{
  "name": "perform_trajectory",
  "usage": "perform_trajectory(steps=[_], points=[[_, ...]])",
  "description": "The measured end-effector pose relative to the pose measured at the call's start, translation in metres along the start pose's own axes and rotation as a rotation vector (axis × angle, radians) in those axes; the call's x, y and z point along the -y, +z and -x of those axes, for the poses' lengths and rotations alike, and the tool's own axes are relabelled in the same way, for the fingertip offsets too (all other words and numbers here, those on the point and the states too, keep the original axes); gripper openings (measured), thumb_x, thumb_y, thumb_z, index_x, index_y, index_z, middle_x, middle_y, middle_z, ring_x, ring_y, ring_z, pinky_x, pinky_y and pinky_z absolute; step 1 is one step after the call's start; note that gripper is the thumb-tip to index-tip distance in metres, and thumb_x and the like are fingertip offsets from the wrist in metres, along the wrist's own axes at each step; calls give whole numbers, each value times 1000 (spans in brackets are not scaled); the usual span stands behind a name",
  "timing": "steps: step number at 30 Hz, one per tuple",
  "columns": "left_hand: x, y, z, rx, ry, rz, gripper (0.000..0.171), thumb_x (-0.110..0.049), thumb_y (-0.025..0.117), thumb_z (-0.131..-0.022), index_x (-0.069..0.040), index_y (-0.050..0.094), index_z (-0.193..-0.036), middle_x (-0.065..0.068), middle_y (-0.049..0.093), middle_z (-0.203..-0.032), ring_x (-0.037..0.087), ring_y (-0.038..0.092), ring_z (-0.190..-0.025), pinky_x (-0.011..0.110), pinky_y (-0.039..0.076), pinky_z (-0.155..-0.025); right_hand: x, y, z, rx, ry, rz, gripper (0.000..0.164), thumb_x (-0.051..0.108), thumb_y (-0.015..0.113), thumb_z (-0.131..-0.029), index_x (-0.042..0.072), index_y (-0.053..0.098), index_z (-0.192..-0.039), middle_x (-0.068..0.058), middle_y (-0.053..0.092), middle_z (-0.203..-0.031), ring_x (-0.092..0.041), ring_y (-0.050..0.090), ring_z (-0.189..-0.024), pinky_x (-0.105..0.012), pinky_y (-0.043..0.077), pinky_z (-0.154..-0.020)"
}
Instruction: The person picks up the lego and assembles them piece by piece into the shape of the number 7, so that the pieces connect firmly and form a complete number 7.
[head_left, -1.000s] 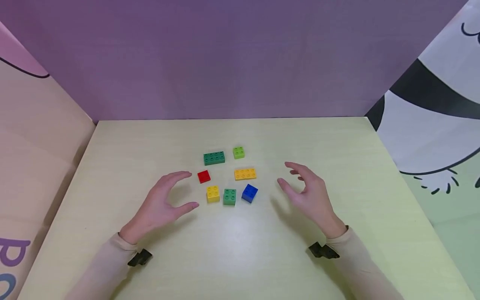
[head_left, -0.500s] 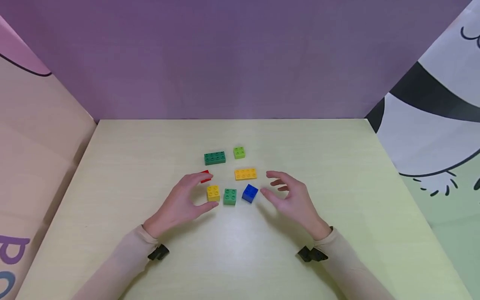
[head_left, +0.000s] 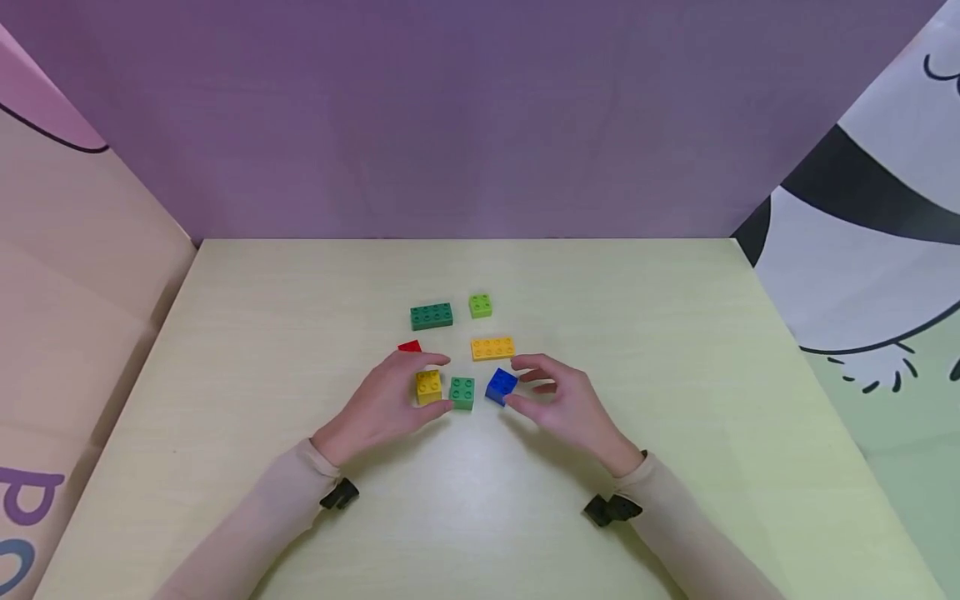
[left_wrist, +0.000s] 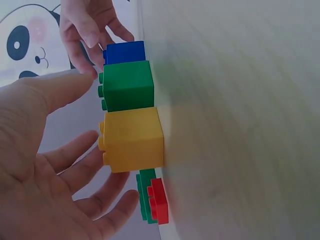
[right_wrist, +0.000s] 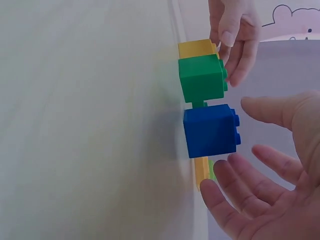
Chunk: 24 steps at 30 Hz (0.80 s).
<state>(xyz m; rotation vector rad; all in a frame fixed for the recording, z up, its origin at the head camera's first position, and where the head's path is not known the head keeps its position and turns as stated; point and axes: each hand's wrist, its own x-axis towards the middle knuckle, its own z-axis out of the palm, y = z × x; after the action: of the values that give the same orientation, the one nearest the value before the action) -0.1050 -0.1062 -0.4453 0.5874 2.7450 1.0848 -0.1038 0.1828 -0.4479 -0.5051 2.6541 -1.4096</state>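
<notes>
My left hand [head_left: 381,407] hovers over the yellow brick [head_left: 428,387], thumb and fingers spread to either side of it. Its thumb tip comes close to the green square brick [head_left: 462,392]; in the left wrist view the thumb [left_wrist: 70,92] shows no grip on anything. To the right, my right hand [head_left: 570,410] reaches towards the blue brick [head_left: 501,386] with thumb and fingers apart. A gap shows between those fingers and the blue brick [right_wrist: 210,131] in the right wrist view. Part of the red brick [head_left: 409,346] is hidden behind the left hand.
Farther back on the pale table [head_left: 637,292] lie a long dark green brick [head_left: 431,316], a small lime brick [head_left: 481,305] and a long orange-yellow brick [head_left: 492,348]. A purple wall panel [head_left: 465,125] borders the table's far edge.
Both hands have moved inwards towards the bricks, the left one to the right and the right one to the left. The left hand now partly covers the red brick. The bricks have not moved.
</notes>
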Motion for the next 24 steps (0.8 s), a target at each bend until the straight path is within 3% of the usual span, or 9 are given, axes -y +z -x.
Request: perform_trajectory(steps=[6,16,24], points=[[-3,5,-6,35,-5,-15,51,-30,87,-90,-13,71,-135,4,72,-136,26,65,-128,48,54,-111,0,5,-4,34,40,-9,53,13,84,-91,4,65,-140,-14,72,-134,-32,73,-113,-49,63,-97],[-6,5,-9,55,-16,-17,43,-29,86,-91,-17,75,-131,-2,76,-128,22,66,-124,46,53,-111,-2,7,-6,28,64,18,39,13,85,-91,7,74,-127,-13,77,-123,-29,75,-105,-46,65,-92],[-5,7,-13,70,-22,-22,40,-28,87,-90,-17,77,-128,-3,76,-124,20,68,-119,43,55,-107,-3,7,-8,27,71,22,37,13,85,-91,8,76,-126,-12,78,-124,-27,76,-104,-44,65,-91]])
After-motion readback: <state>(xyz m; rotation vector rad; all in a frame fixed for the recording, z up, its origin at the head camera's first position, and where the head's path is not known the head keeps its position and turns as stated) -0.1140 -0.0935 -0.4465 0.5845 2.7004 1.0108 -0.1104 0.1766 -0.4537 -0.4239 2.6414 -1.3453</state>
